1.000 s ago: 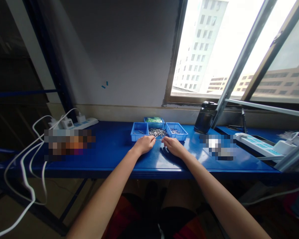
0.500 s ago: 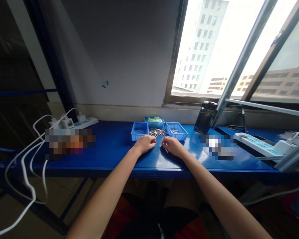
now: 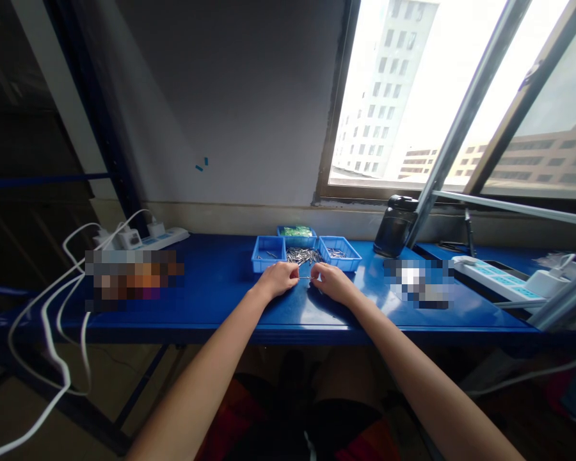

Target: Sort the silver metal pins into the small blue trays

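Note:
A thin, silvery rod-like piece [image 3: 304, 277] spans the gap between my hands, just above the blue tabletop. My left hand [image 3: 279, 279] pinches its left end between thumb and fingers. At the other end, the fingertips of my right hand [image 3: 333, 282] are closed on it. The piece is too small to name more exactly. Right behind my hands lies a heap of small metal pins or rods [image 3: 303, 255]. A blue bin [image 3: 269, 264] with a few such pieces stands on the left, and another blue bin [image 3: 346, 264] with more stands on the right.
Behind the heap is a third blue bin [image 3: 279, 232] holding green packets [image 3: 296, 231]. A black bottle [image 3: 395, 225] stands by the window post. Power strips [image 3: 166, 238] with white cables lie at both sides. Blurred items are on the table's left and right.
Both hands keep the thin piece in nearly the same place. The fingers of my right hand have shifted slightly, and a shiny bit seen under them before no longer shows.

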The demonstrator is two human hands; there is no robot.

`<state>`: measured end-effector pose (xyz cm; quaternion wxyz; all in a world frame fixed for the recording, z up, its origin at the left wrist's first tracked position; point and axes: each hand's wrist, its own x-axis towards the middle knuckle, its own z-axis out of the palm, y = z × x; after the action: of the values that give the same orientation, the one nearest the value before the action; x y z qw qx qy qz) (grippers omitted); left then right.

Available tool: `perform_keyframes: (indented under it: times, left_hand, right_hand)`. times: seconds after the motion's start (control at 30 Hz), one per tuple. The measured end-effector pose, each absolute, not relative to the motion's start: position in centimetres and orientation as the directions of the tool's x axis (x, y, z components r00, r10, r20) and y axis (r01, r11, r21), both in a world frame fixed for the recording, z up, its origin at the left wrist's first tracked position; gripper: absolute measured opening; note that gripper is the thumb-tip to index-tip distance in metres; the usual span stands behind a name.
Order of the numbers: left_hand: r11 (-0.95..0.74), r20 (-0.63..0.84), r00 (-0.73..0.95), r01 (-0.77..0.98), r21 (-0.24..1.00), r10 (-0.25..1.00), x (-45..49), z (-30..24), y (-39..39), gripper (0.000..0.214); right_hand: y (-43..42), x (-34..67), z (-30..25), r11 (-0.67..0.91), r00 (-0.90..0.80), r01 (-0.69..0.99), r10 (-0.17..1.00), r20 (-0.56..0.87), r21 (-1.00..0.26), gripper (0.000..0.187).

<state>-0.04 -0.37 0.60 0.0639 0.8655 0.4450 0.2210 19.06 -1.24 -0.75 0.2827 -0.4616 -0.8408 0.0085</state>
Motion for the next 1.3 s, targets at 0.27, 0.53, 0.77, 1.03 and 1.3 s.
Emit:
perform_keyframes:
  times: [0.27, 0.53, 0.77, 1.03, 1.3]
  left_hand:
    - [-0.578, 0.311, 0.494, 0.759, 0.300, 0.812, -0.1, 0.5, -0.3, 0.011]
    - [-0.573, 0.332, 0.480, 0.764, 0.298, 0.812, -0.1, 0.7, -0.5, 0.018]
    - [-0.543, 0.322, 0.451, 0.778, 0.316, 0.833, 0.1, 1.1, -1.0, 0.030]
    - [-0.507, 0.287, 0.426, 0.793, 0.338, 0.858, 0.2, 1.2, -1.2, 0.037]
    - [-0.529, 0.294, 0.446, 0.780, 0.336, 0.845, 0.2, 0.9, -1.0, 0.038]
  right_hand:
    - [-1.3, 19.1, -0.6, 0.581, -0.419, 0.762, 0.778, 0.468, -0.284, 0.005]
    - [-1.3, 19.1, -0.5, 0.577, -0.401, 0.754, 0.783, 0.477, -0.314, 0.015]
    - [-1.4, 19.2, -0.4, 0.565, -0.396, 0.747, 0.802, 0.448, -0.351, 0.027]
    - [-1.6, 19.2, -0.4, 0.553, -0.395, 0.745, 0.816, 0.423, -0.372, 0.035]
    - [-1.9, 19.1, 0.0, 0.562, -0.396, 0.741, 0.808, 0.436, -0.368, 0.034]
